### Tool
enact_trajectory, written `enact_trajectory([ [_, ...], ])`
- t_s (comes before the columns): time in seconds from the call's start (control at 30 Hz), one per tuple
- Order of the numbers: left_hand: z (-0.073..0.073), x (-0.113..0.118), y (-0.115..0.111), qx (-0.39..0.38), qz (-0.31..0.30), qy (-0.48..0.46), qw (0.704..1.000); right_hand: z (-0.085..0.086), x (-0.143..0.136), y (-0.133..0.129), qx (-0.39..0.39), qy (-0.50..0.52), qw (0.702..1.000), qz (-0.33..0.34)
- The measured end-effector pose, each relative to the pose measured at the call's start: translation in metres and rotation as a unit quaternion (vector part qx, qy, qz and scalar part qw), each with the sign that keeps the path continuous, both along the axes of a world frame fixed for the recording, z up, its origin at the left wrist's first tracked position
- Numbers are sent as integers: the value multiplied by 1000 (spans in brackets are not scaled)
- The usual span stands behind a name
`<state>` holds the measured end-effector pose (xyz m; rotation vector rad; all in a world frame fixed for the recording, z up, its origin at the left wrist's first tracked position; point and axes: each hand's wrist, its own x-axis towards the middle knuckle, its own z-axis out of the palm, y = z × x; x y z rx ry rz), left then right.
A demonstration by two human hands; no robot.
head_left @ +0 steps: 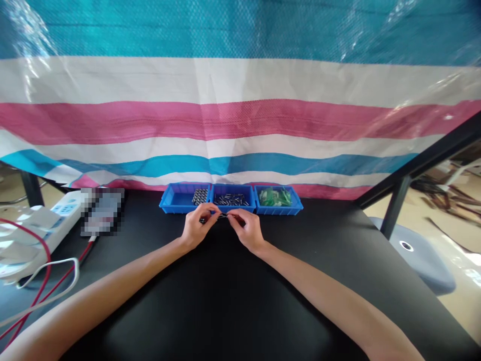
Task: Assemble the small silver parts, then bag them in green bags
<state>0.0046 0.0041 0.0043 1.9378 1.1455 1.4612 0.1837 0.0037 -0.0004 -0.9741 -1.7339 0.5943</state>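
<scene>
While both hands meet just in front of the blue bins, we see one small dark piece [222,215] between their fingertips, above the tabletop [319,250]. The left hand [199,226] has its grip pinched on this piece, and the right hand [248,229] pinches it from the other side. Something dark shows also beside the left fingers; we cannot tell if it belongs to the same piece.

Concerning progress, we judge that the work on this piece is not finished, because both hands are on it. In the left bin [178,197], round metal pieces [200,197] are gathered at the right end. Many thin metal pieces [233,199] lie loose in the middle bin [240,209], so we suppose that plenty is left. The right bin [280,211] holds green pieces [274,196], too small for us to name. How many are done, we cannot say.

Farther out, we notice a power strip [67,206] and a red cable [48,248] on the left, and a striped sheet [240,120] behind the bins.
</scene>
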Motion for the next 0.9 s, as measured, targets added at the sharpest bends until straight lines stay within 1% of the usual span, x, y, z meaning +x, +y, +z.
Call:
enact_trajectory([
  [0.17, -1, 0, 0, 2, -3, -11, 1000, 2, 0, 0, 1, -4, 1000, 6],
  [0.4, -2, 0, -1, 24, 15, -19, 999, 1, 0, 0, 4, -6, 1000, 9],
  [0.57, -1, 1, -1, 25, 27, -22, 999, 0, 0, 0, 8, -5, 1000, 8],
  [0.8, -3, 0, -1, 34, 35, -23, 999, 0, 1, 0, 9, -16, 1000, 19],
  [0.9, -5, -1, 0, 32, 44, -20, 998, 0, 1, 1, -4, -26, 999, 36],
])
